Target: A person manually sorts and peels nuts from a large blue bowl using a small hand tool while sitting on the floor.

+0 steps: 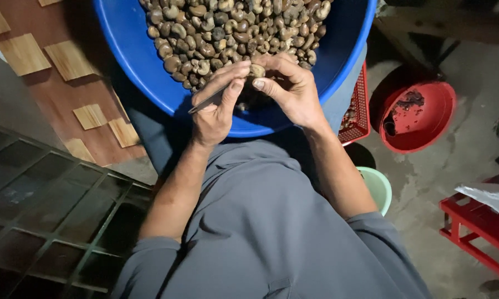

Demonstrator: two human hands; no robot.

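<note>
Both hands meet over the near rim of a wide, smooth blue plastic basin [133,50] that fills the 12 o'clock part of the view. The basin is heaped with raw cashew nuts [227,27]: kidney-shaped, dull brown and grey, with a matte, mottled shell.

The left hand [216,108] is curled tight around a thin metal blade [205,103], whose flat grey tip sticks out toward 8 o'clock from under the fingers; thumb and forefinger pinch the tool near its other end. The right hand [291,88] is half closed, its fingertips and thumb clamping a single nut [257,70] that sits just at 12 o'clock of the thumbnail, touching the left forefinger. That nut hangs above the basin's near edge, just short of the pile.

At 3 o'clock of the basin a red plastic crate [359,111] with a fine mesh wall shows beside the right wrist. Farther toward 3 o'clock a round red bowl [426,119] stands on the rough concrete floor [438,177], with dark crumbs in it. A pale green tub [379,185] peeks out by the right elbow. At 4 o'clock stands a red frame [471,227]. At 9 o'clock lie brown tiles with tan wooden squares [69,58].
</note>
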